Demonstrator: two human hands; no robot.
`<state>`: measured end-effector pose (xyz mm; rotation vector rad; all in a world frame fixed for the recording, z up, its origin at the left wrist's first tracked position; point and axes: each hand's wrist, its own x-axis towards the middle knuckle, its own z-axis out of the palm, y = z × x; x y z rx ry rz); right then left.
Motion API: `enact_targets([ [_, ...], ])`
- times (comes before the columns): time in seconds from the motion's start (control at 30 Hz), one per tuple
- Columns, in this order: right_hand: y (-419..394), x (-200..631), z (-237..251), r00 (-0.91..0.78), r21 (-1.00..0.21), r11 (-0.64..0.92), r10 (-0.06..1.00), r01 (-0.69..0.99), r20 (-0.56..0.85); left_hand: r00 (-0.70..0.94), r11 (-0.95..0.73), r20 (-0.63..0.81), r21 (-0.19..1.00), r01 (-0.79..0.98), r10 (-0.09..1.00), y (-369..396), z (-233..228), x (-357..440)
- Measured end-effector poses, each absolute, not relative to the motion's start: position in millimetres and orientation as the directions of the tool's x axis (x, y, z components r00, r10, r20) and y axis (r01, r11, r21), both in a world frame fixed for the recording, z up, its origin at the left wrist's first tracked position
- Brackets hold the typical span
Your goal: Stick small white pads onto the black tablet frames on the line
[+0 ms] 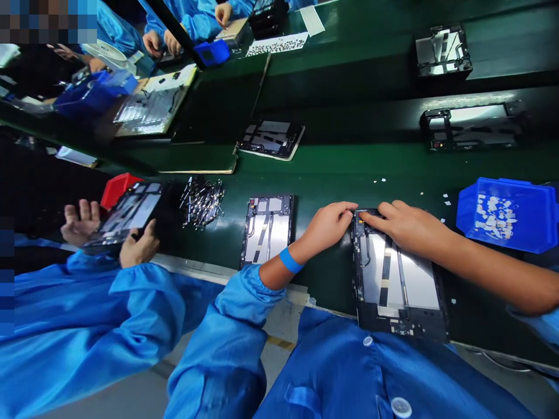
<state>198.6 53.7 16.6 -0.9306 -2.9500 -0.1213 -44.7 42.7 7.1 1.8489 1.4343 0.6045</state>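
Note:
On the bench in front of me lies an opened tablet (421,276), its battery, flat cables and circuit parts exposed. My left hand (332,224) is closed at its upper left corner, thumb and forefinger pinched against the edge. From the right, my right hand (399,222) reaches over the same top edge, one digit pressed on the corner beside a small camera part and the other fingers bent over the rim. Whatever small piece may be under the fingertips is hidden. Another opened tablet (282,233) lies left of my left hand.
A blue bin (522,233) with small white pieces stands at right. More opened tablets (474,125) lie on the green bench (349,169). At left a co-worker's hands (140,244) hold a tablet near a metal-parts pile (203,201) and a red bin (116,189).

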Motion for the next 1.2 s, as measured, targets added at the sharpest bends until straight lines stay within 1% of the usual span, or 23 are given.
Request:
enact_targets([
  [0.07,53.0,199.4,15.7,-0.817,0.064,0.814,0.573,0.577,0.070,0.267,-0.003,-0.165,0.846,0.533,0.949,54.1,5.5,-40.7],
  [0.13,52.4,202.2,11.7,-0.818,0.041,0.818,0.568,0.573,0.088,0.288,0.129,-0.288,0.875,0.467,0.913,66.6,7.0,-37.4],
  [0.2,52.0,206.0,5.6,-0.815,0.000,0.821,0.566,0.570,0.123,0.312,0.234,-0.400,0.858,0.457,0.862,78.1,11.9,-35.0],
  [0.27,51.5,209.4,-0.4,-0.800,-0.042,0.815,0.576,0.578,0.169,0.327,0.276,-0.484,0.812,0.514,0.812,87.6,19.0,-33.2],
  [0.33,50.6,211.3,-4.3,-0.781,-0.064,0.804,0.590,0.591,0.205,0.340,0.221,-0.512,0.752,0.621,0.789,94.8,26.1,-31.5],
  [0.4,49.4,211.5,-5.3,-0.769,-0.076,0.797,0.599,0.599,0.222,0.375,0.094,-0.486,0.699,0.709,0.789,99.6,31.8,-29.5],
  [0.47,48.2,211.0,-4.4,-0.765,-0.084,0.795,0.603,0.601,0.227,0.413,-0.033,-0.451,0.642,0.766,0.791,102.4,35.7,-26.9],
  [0.53,48.2,210.3,-4.0,-0.763,-0.087,0.794,0.604,0.602,0.231,0.423,-0.106,-0.442,0.582,0.807,0.791,104.3,38.4,-23.9],
  [0.67,53.3,207.8,-8.5,-0.753,-0.108,0.787,0.613,0.607,0.239,0.400,-0.147,-0.458,0.495,0.857,0.794,107.2,43.7,-19.2],
  [0.77,51.8,209.4,-6.1,-0.692,-0.191,0.752,0.656,0.630,0.300,0.400,-0.151,-0.454,0.491,0.858,0.796,104.9,49.0,-17.9],
  [0.87,26.0,223.8,11.1,-0.509,-0.369,0.670,0.735,0.644,0.448,0.423,-0.195,-0.346,0.534,0.823,0.838,97.7,51.8,-16.5],
  [0.93,-7.3,239.7,23.5,-0.333,-0.527,0.566,0.815,0.634,0.475,0.427,-0.229,-0.287,0.530,0.816,0.858,94.4,50.3,-15.3],
  [0.97,-26.7,248.9,27.1,-0.229,-0.619,0.479,0.868,0.622,0.441,0.437,-0.250,-0.280,0.517,0.819,0.855,94.0,49.1,-14.8],
  [1.0,-46.6,259.3,28.1,-0.111,-0.714,0.359,0.922,0.601,0.370,0.443,-0.268,-0.275,0.497,0.825,0.853,94.3,48.1,-14.4],
  [1.03,-66.0,271.4,26.4,0.017,-0.802,0.215,0.963,0.557,0.271,0.446,-0.281,-0.269,0.482,0.830,0.854,94.9,47.9,-14.3],
  [1.07,-83.9,285.6,22.4,0.161,-0.869,0.070,0.972,0.490,0.169,0.443,-0.287,-0.258,0.475,0.832,0.858,95.4,48.8,-14.5],
  [1.1,-99.7,301.9,16.7,0.308,-0.911,-0.051,0.947,0.409,0.086,0.433,-0.282,-0.243,0.477,0.832,0.868,95.4,50.7,-15.1],
  [1.13,-112.9,320.3,10.2,0.449,-0.929,-0.128,0.893,0.346,0.044,0.421,-0.273,-0.225,0.488,0.829,0.878,94.5,53.5,-15.9],
  [1.17,-123.1,339.9,3.9,0.573,-0.926,-0.171,0.818,0.335,0.057,0.411,-0.262,-0.209,0.505,0.823,0.887,92.6,56.8,-16.9],
  [1.2,-130.2,359.8,-1.5,0.658,-0.898,-0.198,0.743,0.392,0.123,0.404,-0.253,-0.198,0.522,0.814,0.893,89.6,60.1,-17.7],
])
